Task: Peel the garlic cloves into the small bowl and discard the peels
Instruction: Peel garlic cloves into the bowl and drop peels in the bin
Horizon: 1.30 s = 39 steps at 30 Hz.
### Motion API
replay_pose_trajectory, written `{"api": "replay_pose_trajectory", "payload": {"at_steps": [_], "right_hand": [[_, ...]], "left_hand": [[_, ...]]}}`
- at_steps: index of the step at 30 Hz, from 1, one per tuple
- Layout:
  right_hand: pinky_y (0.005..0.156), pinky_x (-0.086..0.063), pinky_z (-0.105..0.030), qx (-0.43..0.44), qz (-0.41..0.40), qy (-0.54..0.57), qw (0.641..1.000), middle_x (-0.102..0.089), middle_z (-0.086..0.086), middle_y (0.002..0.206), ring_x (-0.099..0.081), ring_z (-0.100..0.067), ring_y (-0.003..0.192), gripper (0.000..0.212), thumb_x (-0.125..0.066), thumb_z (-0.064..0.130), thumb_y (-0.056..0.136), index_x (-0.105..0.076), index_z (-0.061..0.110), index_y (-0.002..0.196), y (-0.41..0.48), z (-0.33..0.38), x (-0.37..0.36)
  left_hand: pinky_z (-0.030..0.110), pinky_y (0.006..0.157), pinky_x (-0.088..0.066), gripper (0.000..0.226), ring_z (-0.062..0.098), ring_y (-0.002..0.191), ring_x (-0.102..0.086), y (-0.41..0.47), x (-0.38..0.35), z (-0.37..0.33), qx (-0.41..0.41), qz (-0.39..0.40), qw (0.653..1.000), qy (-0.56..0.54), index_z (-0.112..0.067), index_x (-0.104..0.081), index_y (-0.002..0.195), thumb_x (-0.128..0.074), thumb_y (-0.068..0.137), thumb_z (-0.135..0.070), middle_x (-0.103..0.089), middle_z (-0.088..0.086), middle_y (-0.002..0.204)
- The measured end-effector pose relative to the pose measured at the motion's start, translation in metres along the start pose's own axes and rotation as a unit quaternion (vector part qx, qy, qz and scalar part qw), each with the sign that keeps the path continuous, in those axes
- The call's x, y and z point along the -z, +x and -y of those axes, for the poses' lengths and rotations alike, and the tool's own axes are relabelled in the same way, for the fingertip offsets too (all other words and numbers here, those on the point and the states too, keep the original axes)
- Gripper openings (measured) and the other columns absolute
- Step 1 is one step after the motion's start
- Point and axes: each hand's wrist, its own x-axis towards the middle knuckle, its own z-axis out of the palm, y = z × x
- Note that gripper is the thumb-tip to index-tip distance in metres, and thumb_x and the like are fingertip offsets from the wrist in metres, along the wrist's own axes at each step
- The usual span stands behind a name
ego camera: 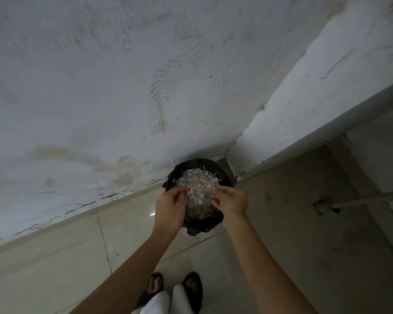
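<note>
A round bin (222, 171) lined with a black bag stands on the floor in the corner of two walls. It is heaped with pale garlic peels (199, 191). My left hand (170, 207) hovers over the bin's near left side with fingers loosely curled, fingertips at the peel heap. My right hand (230, 201) is over the near right side, fingers bent toward the peels. Whether either hand holds peel bits cannot be told. No bowl or garlic cloves are in view.
A stained white wall (123, 87) rises behind the bin and a second wall (315, 91) meets it at the right. Beige floor tiles (55, 257) lie underfoot. A flexible hose (368, 197) runs in from the right. My feet in black sandals (175, 288) stand below.
</note>
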Motion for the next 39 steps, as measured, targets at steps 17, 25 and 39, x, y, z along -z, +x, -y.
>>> {"api": "replay_pose_trajectory", "payload": {"at_steps": [17,25,39], "right_hand": [[0.074,-0.058,-0.030,-0.129,0.129,0.197,0.963,-0.075,-0.012,0.096,-0.072,-0.022,0.089,0.026,-0.045,0.016,0.104,-0.068,0.002,0.105,-0.048,0.029,0.015],[0.088,-0.055,-0.027,-0.007,0.096,0.171,0.981,-0.074,-0.010,0.108,-0.071,-0.018,0.102,0.025,-0.046,0.002,0.101,-0.069,0.009,0.105,-0.158,0.078,0.063],[0.077,-0.058,-0.023,0.091,-0.124,0.376,0.914,-0.075,-0.015,0.101,-0.073,-0.024,0.096,0.021,-0.049,0.001,0.099,-0.068,0.000,0.107,-0.478,0.130,0.276]], "left_hand": [[0.034,0.121,0.004,0.052,-0.003,0.144,0.013,-0.019,-0.015,-0.005,-0.273,0.242,0.883,0.296,-0.034,0.008,0.151,-0.017,0.106,-0.037,0.011,-0.014,0.159],[-0.002,0.092,-0.029,0.033,-0.004,0.119,-0.044,-0.086,0.050,-0.106,-0.095,0.177,0.978,0.057,-0.021,-0.056,0.133,-0.043,0.103,-0.021,-0.050,-0.016,0.130],[0.021,0.086,-0.053,0.024,0.013,0.095,-0.068,-0.389,0.069,-0.299,-0.103,0.315,0.939,-0.098,-0.006,-0.071,0.102,-0.047,0.100,-0.010,-0.074,0.003,0.097]]}}
